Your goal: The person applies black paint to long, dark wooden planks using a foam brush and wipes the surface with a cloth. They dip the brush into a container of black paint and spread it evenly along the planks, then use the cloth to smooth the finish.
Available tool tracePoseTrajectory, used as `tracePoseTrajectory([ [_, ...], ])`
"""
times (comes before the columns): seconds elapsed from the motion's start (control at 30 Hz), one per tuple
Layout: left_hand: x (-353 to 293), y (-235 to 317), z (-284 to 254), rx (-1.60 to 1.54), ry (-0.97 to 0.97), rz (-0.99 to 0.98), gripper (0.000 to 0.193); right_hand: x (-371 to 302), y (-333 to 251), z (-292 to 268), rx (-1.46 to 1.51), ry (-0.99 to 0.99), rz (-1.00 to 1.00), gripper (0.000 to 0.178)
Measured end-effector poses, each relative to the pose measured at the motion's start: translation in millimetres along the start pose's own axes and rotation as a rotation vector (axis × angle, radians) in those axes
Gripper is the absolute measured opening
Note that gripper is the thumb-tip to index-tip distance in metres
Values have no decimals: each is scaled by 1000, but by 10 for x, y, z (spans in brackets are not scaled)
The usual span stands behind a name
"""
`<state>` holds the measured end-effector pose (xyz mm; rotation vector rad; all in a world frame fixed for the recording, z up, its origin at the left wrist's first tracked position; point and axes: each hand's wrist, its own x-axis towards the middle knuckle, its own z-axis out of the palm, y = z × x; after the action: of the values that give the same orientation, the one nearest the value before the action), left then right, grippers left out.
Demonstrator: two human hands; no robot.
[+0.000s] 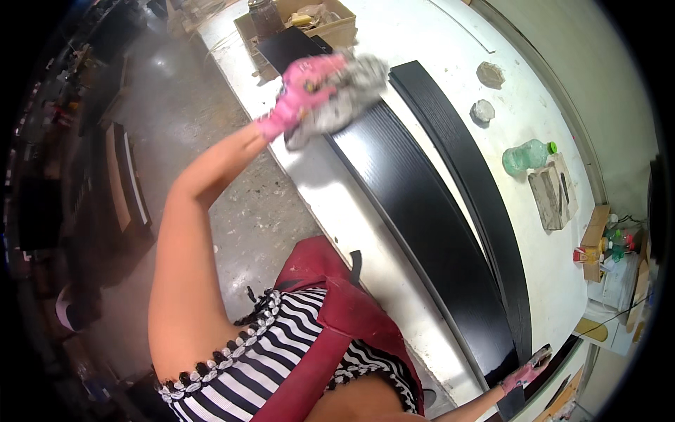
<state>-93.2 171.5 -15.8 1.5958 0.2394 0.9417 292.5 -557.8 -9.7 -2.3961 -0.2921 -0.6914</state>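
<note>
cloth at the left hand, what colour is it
Mottled grey, though motion blur softens it; the cloth shows best in the head view.

Ahead of the torso (246,362) in black-and-white striped cloth, the pink-gloved left hand (307,91) reaches far out, slightly blurred, elbow (188,188) bent, fingers curled. To the torso's right, the pink-gloved right hand (522,378) extends from a bare forearm (474,404).

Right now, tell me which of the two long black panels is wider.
The black panel nearer the striped top, overlapped by the grey cloth in the left hand. The other panel, on the green bottle side, is plainly narrower.
</note>
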Motion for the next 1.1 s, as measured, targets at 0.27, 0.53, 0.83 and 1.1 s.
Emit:
tracePoseTrajectory([
  [0.27,-189,173,512,719,-729,653,54,-494,-2994,1056,361,-704,-302,52],
  [0.53,-285,1,563,616,-501,759,26,-637,-4766,2161,527,-871,-1192,36],
  [0.83,-234,-14,540,505,-560,714,24,-749,-5588,2738,556,-1064,-1154,38],
  [1.1,-249,-70,547,389,-495,695,23,-1026,-6535,3641,699,-866,-1349,34],
])
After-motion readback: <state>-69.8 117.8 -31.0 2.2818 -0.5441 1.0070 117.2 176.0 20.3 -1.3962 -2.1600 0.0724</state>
